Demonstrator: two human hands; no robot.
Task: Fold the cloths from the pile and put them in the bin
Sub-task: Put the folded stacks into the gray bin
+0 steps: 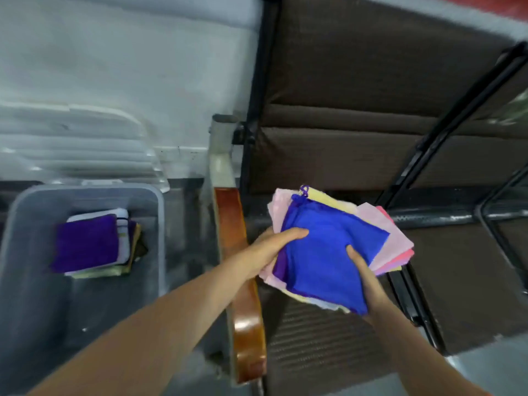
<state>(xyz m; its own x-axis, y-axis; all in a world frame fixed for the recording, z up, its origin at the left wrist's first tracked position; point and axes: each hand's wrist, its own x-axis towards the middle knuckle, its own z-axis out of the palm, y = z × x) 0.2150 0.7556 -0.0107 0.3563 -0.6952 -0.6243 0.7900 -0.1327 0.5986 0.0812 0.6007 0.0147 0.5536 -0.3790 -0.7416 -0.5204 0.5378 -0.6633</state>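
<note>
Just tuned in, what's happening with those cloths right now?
A person holds a stack of folded cloths, blue cloth on top, between both hands: the left hand grips its left edge, the right hand its lower right. The stack is above a dark padded seat. The grey bin on the left already holds a folded pile topped by a purple cloth.

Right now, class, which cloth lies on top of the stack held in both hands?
The blue cloth: both thumbs press on it, while the pink and yellow cloths only peek out beneath.
</note>
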